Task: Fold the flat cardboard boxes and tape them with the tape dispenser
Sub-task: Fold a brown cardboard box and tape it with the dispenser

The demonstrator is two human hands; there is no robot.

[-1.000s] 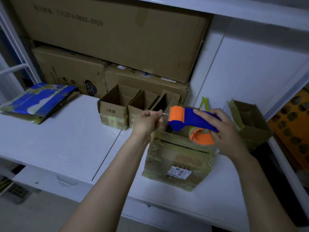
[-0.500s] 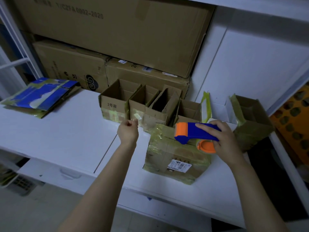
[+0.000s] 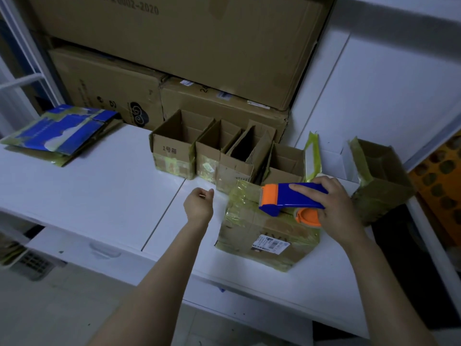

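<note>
Overhand, right hand (image 3: 335, 208) grips tape dispenser (image 3: 296, 197); left hand (image 3: 199, 206) hovers curled.

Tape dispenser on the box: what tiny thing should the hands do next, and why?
Probably bring the left hand onto the taped box to steady it. The right hand grips the tape dispenser, which rests on the box's top, while the left hand hovers beside the box, touching nothing I can see.

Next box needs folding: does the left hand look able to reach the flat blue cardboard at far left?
Probably yes: only bare table lies between the left hand and the flat blue cardboard.
</note>
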